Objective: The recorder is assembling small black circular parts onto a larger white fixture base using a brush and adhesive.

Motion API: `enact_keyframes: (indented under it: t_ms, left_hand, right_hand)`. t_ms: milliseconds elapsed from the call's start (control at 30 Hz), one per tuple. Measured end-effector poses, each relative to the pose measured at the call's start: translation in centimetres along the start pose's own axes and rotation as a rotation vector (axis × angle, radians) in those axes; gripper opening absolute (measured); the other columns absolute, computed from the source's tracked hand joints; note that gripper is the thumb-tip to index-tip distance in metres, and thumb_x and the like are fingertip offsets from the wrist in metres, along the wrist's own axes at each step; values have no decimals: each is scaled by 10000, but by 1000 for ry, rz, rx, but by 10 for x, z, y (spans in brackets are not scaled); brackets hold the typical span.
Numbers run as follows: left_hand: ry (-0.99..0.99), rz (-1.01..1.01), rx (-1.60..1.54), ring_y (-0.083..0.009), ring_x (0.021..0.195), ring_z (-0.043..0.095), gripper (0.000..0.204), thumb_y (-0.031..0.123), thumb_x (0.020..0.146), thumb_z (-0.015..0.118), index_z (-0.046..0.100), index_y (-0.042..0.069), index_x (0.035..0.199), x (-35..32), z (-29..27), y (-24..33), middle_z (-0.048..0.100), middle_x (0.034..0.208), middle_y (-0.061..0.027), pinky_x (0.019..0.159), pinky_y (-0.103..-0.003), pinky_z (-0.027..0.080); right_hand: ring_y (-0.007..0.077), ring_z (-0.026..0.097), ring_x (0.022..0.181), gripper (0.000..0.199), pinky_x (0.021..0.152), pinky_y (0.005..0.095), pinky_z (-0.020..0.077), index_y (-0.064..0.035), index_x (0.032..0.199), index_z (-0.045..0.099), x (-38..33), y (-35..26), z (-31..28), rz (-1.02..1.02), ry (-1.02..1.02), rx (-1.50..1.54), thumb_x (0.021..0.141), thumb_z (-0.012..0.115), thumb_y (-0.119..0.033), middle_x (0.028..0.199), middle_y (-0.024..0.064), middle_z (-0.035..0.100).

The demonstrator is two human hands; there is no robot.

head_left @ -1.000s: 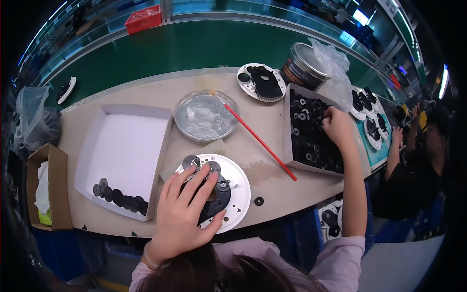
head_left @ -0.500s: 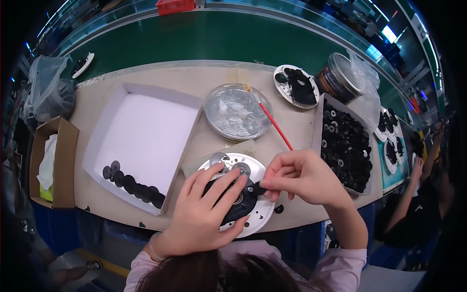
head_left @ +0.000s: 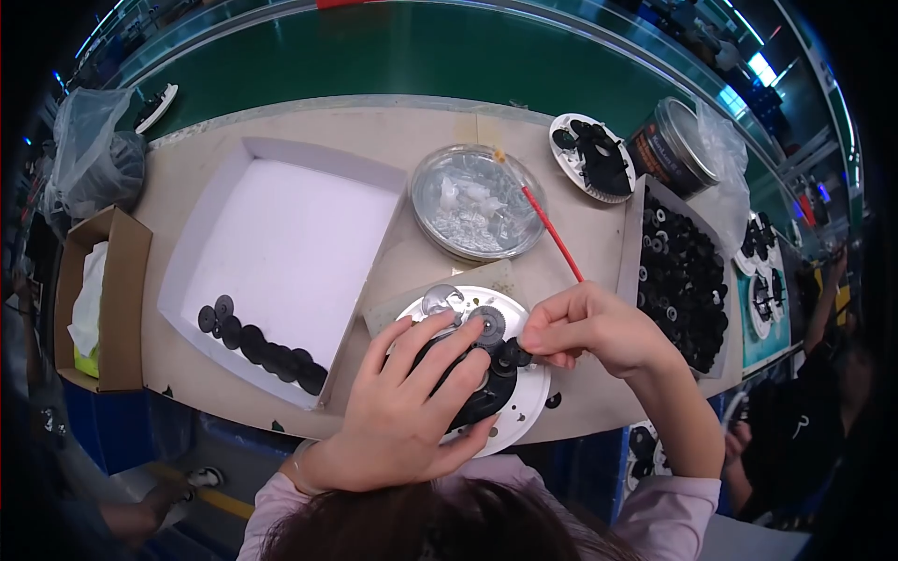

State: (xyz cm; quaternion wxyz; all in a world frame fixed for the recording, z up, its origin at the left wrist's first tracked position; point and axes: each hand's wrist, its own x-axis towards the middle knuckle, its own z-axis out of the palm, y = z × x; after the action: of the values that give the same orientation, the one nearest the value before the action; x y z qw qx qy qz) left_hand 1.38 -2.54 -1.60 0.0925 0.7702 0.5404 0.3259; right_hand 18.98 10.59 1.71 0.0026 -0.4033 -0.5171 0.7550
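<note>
In front of me lies a round white plate [head_left: 529, 404] carrying a black housing [head_left: 488, 400], a grey gear [head_left: 487, 323] and a shiny silver disc [head_left: 441, 300]. My left hand [head_left: 402, 411] rests over it with fingers spread, its fingertips on the housing and near the grey gear. My right hand [head_left: 594, 332] pinches a small black gear [head_left: 515, 352] at the right edge of the housing. The pinching fingertips partly hide that gear. My left fingers cover much of the housing. A small black round piece [head_left: 554, 400] lies on the table right of the plate.
A white tray [head_left: 281, 206] at left holds a row of dark gears [head_left: 253, 344]. Behind the plate, a brush with a red handle [head_left: 554, 234] leans on a round clear dish [head_left: 430, 229]. At right stand a box of black gears [head_left: 683, 280], a tin [head_left: 669, 154] and another assembly [head_left: 599, 159].
The view has shifted slightly, so most things sit further right. My right hand keeps its pinch at the housing's edge, and my left hand stays spread over the assembly.
</note>
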Motion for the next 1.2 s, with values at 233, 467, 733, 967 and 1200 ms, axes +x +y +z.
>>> enact_keyframes:
  t_ms: [233,467,733,967,1200]
  left_hand:
    - [0,6,-3,-304,1084,463,464,257,663,651,512,27,1041,-1,0,0,506,1174,-136,925,-468,341]
    - [87,37,-58,-297,1090,463,423,255,673,655,547,81,1043,-4,4,-1,513,1169,-106,917,-476,341]
    - [-49,151,119,-256,1092,478,411,226,703,645,585,106,1091,1,-1,2,541,1153,-59,933,-456,342]
    - [-28,131,77,-260,1050,504,407,207,675,657,597,87,1059,2,-1,3,557,1117,-63,929,-453,355]
    - [6,109,35,-292,1040,499,424,173,611,670,626,137,1031,3,1,2,578,1094,-39,908,-463,377]
  right_hand:
    - [47,482,511,184,485,181,369,-6,700,624,-1,-1,7,-1,37,-61,756,684,-171,584,0,561]
    - [9,462,544,189,485,159,343,-36,674,562,-8,1,11,-94,189,-396,733,718,-125,627,-33,556]
    - [204,551,641,230,624,294,461,-29,810,586,-54,56,11,-261,566,-948,639,731,-80,723,47,575]
    - [175,555,681,174,594,264,448,-37,783,587,-51,80,21,-399,594,-868,661,710,-56,746,57,551]
    - [218,562,635,177,530,284,458,-58,739,588,-40,83,7,-684,934,-1456,595,631,35,757,61,557]
